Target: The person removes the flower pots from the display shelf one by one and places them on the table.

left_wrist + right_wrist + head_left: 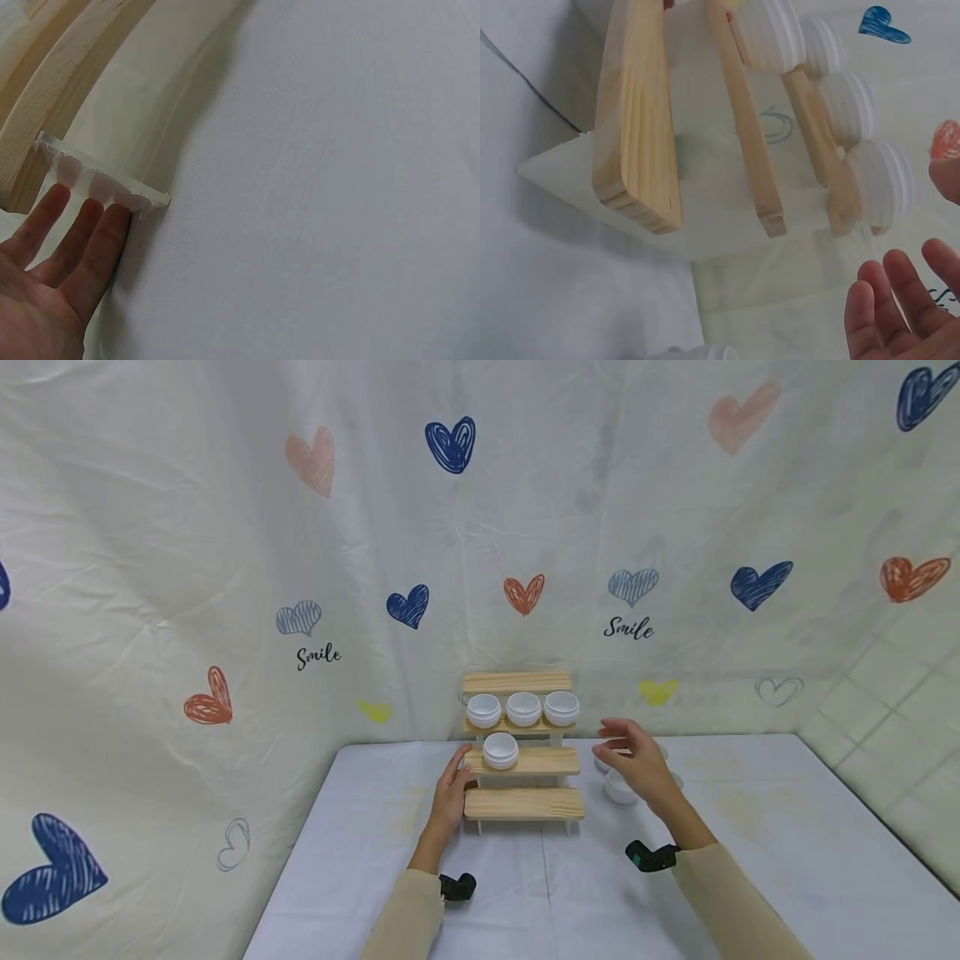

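A stepped display stand with wooden shelves (536, 806) and white side panels (101, 176) stands at the middle of the table. Three small white bowls (523, 709) sit in a row on an upper shelf, and one more bowl (500, 751) is at the left of the shelf below. My left hand (447, 797) rests against the stand's left side, its fingertips (94, 214) at the side panel. To the right of the stand, my right hand (637, 764) holds nothing, fingers apart (904, 300). Beneath it, partly hidden, are more white bowls (619, 788).
A white cloth covers the table (757, 843). Right behind the stand hangs a pale curtain (555, 518) printed with hearts. The stand's top shelf (517, 682) is close to this curtain.
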The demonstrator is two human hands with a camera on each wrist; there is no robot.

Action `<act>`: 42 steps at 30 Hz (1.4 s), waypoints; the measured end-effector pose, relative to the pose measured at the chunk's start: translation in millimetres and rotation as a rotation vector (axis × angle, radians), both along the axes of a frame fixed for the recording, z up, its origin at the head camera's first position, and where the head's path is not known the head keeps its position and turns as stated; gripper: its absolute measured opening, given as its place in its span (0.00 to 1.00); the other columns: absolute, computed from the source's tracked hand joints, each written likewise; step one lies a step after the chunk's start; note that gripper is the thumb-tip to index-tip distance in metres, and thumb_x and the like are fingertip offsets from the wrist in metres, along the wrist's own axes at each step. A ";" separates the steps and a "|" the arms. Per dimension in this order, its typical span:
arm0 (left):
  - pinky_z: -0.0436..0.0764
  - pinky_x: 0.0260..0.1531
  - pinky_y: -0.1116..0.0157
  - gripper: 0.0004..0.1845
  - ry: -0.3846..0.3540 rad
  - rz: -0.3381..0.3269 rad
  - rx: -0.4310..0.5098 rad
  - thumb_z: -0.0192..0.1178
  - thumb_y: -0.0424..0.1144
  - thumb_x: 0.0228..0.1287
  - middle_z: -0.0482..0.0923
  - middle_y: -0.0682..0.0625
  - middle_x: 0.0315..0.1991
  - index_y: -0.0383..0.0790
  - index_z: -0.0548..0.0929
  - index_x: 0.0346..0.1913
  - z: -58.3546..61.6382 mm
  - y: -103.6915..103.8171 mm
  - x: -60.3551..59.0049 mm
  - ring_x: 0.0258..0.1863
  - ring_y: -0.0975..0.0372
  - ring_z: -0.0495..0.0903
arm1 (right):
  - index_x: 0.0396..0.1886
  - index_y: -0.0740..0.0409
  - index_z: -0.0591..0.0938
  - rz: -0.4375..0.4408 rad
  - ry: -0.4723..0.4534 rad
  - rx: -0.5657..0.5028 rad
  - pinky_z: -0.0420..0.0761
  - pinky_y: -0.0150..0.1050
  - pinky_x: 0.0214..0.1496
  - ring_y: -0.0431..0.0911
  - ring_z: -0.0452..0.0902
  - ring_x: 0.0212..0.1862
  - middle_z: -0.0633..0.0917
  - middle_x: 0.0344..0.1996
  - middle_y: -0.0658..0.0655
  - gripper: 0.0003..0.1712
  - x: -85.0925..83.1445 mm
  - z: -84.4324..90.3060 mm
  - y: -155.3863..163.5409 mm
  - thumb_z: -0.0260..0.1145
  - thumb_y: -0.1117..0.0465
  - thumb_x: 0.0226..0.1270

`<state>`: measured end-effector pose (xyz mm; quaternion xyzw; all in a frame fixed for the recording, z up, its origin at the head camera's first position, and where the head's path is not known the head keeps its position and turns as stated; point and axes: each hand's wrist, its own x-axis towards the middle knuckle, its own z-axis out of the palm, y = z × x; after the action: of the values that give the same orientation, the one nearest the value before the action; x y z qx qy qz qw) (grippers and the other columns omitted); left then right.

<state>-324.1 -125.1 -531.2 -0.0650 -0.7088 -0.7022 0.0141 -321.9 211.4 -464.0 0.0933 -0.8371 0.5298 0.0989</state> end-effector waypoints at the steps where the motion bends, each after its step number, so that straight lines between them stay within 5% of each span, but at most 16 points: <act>1: 0.73 0.66 0.44 0.27 -0.001 -0.003 0.002 0.47 0.42 0.82 0.73 0.38 0.70 0.46 0.63 0.80 0.0 0.0 0.0 0.65 0.36 0.75 | 0.71 0.56 0.70 0.003 -0.005 0.001 0.76 0.26 0.52 0.42 0.77 0.54 0.78 0.62 0.65 0.34 -2.1 0.8 -1.8 0.69 0.51 0.72; 8: 0.74 0.66 0.45 0.27 0.000 0.003 -0.002 0.47 0.42 0.82 0.74 0.37 0.69 0.47 0.63 0.79 -0.5 0.2 -0.7 0.64 0.36 0.75 | 0.75 0.54 0.66 0.024 -0.052 -0.023 0.79 0.48 0.60 0.58 0.75 0.63 0.76 0.67 0.65 0.38 -18.3 7.8 -12.3 0.70 0.51 0.71; 13: 0.74 0.66 0.45 0.26 -0.006 0.020 -0.023 0.47 0.42 0.82 0.74 0.39 0.69 0.50 0.65 0.79 -1.0 0.9 -0.7 0.62 0.40 0.78 | 0.78 0.54 0.63 0.034 -0.088 -0.055 0.77 0.56 0.63 0.60 0.72 0.65 0.73 0.69 0.66 0.41 -29.2 11.5 -18.3 0.70 0.52 0.71; 30: 0.77 0.64 0.48 0.27 0.011 0.027 -0.015 0.48 0.41 0.81 0.71 0.41 0.72 0.45 0.65 0.78 -0.4 2.2 -1.8 0.60 0.53 0.80 | 0.78 0.50 0.63 0.059 -0.107 -0.091 0.76 0.58 0.65 0.64 0.69 0.68 0.71 0.70 0.65 0.45 -56.8 7.4 -29.7 0.74 0.50 0.67; 42: 0.76 0.64 0.48 0.26 -0.001 0.010 0.013 0.48 0.41 0.81 0.71 0.40 0.72 0.48 0.65 0.78 -2.5 1.2 -3.8 0.64 0.40 0.77 | 0.76 0.52 0.65 0.056 -0.073 -0.084 0.78 0.50 0.61 0.60 0.71 0.65 0.73 0.67 0.63 0.45 -67.0 3.0 -36.4 0.75 0.49 0.65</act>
<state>-327.8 -123.9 -533.7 -0.0612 -0.7044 -0.7069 0.0178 -388.9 175.0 -461.1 0.0931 -0.8143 0.5700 0.0574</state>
